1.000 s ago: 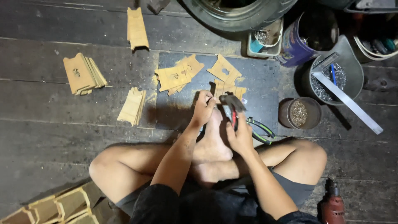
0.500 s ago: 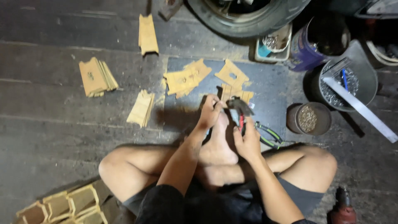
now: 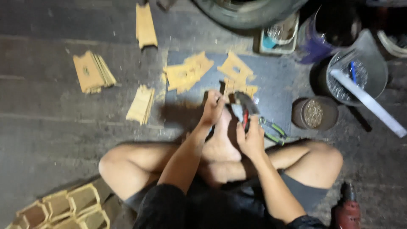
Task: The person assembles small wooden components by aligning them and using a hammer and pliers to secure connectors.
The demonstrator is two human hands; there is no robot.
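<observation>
On dark mat, right hand (image 3: pixel 251 138) gripping red-handled pliers (image 3: pixel 244 111) — tan cardboard cutouts (image 3: pixel 187 73) beyond

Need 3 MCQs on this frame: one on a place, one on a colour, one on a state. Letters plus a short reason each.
1. Where does the power drill lie?
A. by the person's right knee, at the bottom right
B. on the dark mat
C. inside the tyre

2. What colour are the grips of the pliers lying on the floor?
A. blue
B. green
C. white

3. What is the right hand doing?
A. resting flat on the floor
B. reaching into the round tin
C. gripping a red-handled tool

Answers:
1 A: the red drill lies at the bottom right corner, beside the right knee.
2 B: green grips show just right of the right hand.
3 C: the fingers are closed on the red-handled tool, whose dark head meets the left hand over the mat.
</observation>
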